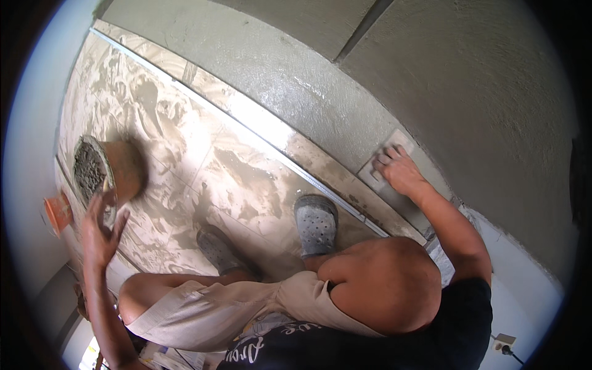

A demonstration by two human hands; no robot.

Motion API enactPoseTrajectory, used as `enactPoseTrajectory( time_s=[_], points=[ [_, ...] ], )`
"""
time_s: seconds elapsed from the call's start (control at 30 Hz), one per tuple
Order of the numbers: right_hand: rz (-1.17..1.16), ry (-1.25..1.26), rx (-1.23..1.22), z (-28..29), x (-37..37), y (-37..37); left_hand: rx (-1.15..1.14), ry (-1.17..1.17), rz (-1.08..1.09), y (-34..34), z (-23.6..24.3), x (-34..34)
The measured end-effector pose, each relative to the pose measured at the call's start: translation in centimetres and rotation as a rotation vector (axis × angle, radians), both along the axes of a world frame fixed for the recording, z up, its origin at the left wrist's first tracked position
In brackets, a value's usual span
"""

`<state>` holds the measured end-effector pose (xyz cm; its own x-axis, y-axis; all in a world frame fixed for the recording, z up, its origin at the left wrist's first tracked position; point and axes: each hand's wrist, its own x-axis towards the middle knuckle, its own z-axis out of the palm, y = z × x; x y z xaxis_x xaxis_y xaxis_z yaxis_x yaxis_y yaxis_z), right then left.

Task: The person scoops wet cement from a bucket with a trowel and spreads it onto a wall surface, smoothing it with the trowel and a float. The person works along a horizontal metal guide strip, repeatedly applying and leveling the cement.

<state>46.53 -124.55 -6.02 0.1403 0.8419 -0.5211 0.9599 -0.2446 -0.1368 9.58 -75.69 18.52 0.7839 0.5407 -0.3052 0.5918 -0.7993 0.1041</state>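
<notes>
My right hand [398,168] grips a flat rectangular plastering float [402,139], pressed flat on the wet grey cement strip [277,71] along the foot of the wall. Its fingers curl over the back of the float; the handle is hidden beneath them. On the left, my left hand [103,234] is at the near rim of an orange-brown bucket [128,166], with thumb and fingers apart. Whether the fingertips touch the rim I cannot tell. Lumpy grey mortar [89,169] fills the bucket, which looks tilted in this view.
A long pale straightedge [246,132] lies across the mortar-smeared tile floor [179,166], parallel to the cement strip. A small orange container [57,213] stands beyond the bucket. My feet in grey clogs [316,225] are between bucket and strip. A plugged socket [503,343] is at lower right.
</notes>
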Motion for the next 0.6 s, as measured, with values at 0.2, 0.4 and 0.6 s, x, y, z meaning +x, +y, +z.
enactPoseTrajectory(
  time_s=[0.2,0.4,0.6],
  points=[
    [-0.198,-0.031,0.251,1.7,0.4,5.8,-0.215,-0.124,0.283,-2.3,0.3,-4.1],
    [-0.209,0.050,0.247,-0.5,3.2,25.3,-0.205,-0.254,0.457,-3.5,3.3,-5.6],
    [-0.088,0.051,0.235,-1.6,5.4,36.9,-0.080,-0.097,0.764,-4.1,5.8,-14.2]
  ],
)
